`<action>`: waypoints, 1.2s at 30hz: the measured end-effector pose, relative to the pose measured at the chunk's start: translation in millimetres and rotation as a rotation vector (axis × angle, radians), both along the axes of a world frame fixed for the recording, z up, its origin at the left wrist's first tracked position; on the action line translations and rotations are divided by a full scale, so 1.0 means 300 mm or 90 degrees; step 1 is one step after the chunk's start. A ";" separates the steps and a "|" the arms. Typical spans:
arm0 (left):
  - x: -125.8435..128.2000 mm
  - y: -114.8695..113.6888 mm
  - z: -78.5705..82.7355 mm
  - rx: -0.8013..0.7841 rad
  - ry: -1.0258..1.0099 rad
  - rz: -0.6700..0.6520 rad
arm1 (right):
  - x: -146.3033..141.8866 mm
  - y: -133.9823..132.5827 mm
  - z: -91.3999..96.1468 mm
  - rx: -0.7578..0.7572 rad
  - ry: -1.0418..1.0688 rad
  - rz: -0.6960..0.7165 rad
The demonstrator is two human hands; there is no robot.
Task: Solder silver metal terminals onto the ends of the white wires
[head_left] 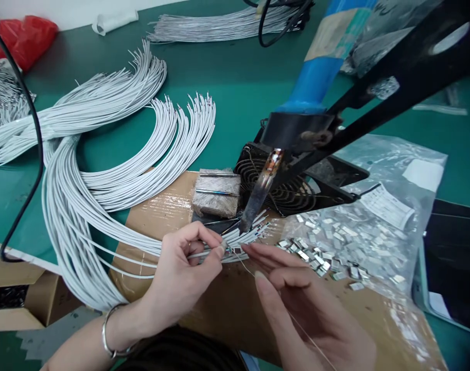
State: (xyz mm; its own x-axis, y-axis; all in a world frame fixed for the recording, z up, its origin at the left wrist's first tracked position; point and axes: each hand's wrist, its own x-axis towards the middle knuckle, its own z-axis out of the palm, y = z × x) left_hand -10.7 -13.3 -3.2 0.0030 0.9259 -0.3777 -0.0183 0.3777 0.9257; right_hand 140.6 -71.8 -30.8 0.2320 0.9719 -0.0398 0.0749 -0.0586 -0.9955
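My left hand [192, 263] pinches a white cable near its end, beneath the soldering iron tip [250, 211]. Just past those fingertips sits a small silvery metal piece [236, 251]; whether it is joined to the cable cannot be made out. My right hand [296, 299] holds a thin strand of solder wire [302, 329] between thumb and fingers, its far end reaching the metal piece. The iron's blue handle [315, 77] hangs tilted in a black stand arm [389, 87]. More white cable ends [258, 232] lie behind my fingertips.
Bundled white cables [103, 103] curve across the left of the green table [235, 77]. Behind my hands are a wrapped block [216, 198] and a black fan [292, 190]. Several small metal pieces [315, 252] lie on a plastic bag [397, 154]. Cardboard [227, 304] lies underneath.
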 end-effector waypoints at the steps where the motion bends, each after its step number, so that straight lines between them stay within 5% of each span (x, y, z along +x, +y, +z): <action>1: 0.002 0.006 0.000 0.001 -0.003 0.004 | -0.009 0.002 0.007 -0.019 0.021 -0.016; 9: 0.016 0.032 0.009 0.028 0.004 0.013 | -0.050 0.028 0.041 -0.080 0.066 -0.064; 36: 0.036 0.058 0.019 0.056 0.002 0.019 | -0.008 0.084 0.024 0.038 0.041 -0.049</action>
